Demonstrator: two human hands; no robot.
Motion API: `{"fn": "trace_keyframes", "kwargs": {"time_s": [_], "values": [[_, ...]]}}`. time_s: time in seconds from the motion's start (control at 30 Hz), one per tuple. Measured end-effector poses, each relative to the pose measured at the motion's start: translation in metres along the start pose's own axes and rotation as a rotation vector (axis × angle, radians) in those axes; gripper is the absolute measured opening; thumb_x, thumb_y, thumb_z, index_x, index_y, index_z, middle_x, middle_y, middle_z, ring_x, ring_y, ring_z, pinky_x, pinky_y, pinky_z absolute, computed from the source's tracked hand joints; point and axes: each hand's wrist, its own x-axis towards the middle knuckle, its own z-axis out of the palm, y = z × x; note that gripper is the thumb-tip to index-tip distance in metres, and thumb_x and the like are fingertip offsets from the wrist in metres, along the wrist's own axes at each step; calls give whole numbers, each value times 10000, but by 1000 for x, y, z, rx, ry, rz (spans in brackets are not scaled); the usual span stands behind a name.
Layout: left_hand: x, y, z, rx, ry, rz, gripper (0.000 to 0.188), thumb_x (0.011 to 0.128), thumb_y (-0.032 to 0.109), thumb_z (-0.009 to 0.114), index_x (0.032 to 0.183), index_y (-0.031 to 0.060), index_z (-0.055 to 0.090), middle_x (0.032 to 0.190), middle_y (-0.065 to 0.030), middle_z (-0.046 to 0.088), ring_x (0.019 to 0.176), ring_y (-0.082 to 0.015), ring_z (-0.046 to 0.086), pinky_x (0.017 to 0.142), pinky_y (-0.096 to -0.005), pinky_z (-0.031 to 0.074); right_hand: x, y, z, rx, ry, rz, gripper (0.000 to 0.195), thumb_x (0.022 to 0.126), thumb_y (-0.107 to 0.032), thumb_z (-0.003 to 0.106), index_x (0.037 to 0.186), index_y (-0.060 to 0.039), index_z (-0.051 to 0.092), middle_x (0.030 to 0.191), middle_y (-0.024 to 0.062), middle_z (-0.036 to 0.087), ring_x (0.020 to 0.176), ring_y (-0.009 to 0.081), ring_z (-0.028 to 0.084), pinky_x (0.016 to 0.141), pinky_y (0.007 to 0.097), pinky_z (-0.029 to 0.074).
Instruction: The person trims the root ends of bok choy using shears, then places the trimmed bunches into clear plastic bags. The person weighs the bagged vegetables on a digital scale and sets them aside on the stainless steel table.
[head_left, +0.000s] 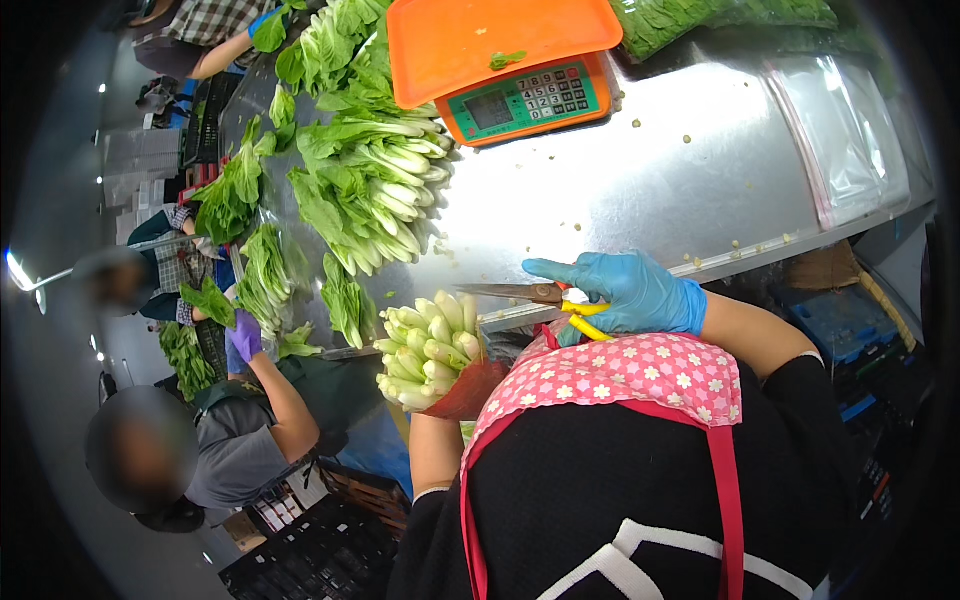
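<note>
In my right hand, gloved in blue, is a pair of scissors with yellow and red handles. Its forefinger is stretched out to the left above the dark blades, which look closed and point left, just above a bundle of leafy greens. The pale cut stem ends of that bundle face up. My left forearm reaches up behind the bundle and supports it. A red covering surrounds the bundle's lower right side; whether it is a glove or a wrap I cannot tell. The left fingers are hidden.
A metal table bears an orange scale, a heap of leafy greens and clear plastic bags. Bagged greens lie behind. A co-worker in purple gloves handles greens at left. Black crates stand below.
</note>
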Motion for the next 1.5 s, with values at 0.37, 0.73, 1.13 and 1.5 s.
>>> {"fn": "trace_keyframes", "kwargs": {"time_s": [0.37,0.73,1.13,1.5], "values": [[-16,-3,10,-282,-140,-31,499,940,430,375,1365,172,410,1371,-136,413,1276,-374,377,1027,-567,323,1,2,2,-119,93,-59,672,762,-459,752,1348,-200,549,804,108,593,642,263,631,568,344,528],[-9,-7,-7,-119,-274,81,492,939,427,390,1365,180,400,1331,-116,439,1244,-341,419,1012,-515,368,2,1,2,-142,77,-44,710,756,-503,740,1367,-208,532,797,108,587,632,259,623,540,348,512],[-9,-1,2,-19,-102,50,397,941,405,358,1260,186,446,1290,-96,453,1225,-313,415,1011,-484,354,3,-2,-4,-84,-36,10,713,783,-483,720,1401,-210,494,818,114,588,657,276,628,578,358,516],[15,9,-15,328,-5,-71,450,954,494,382,1236,169,514,1257,-53,517,1059,-270,487,855,-497,405,-2,10,17,152,26,6,627,823,-309,739,1385,-160,502,972,184,657,808,316,667,702,386,539]]}}
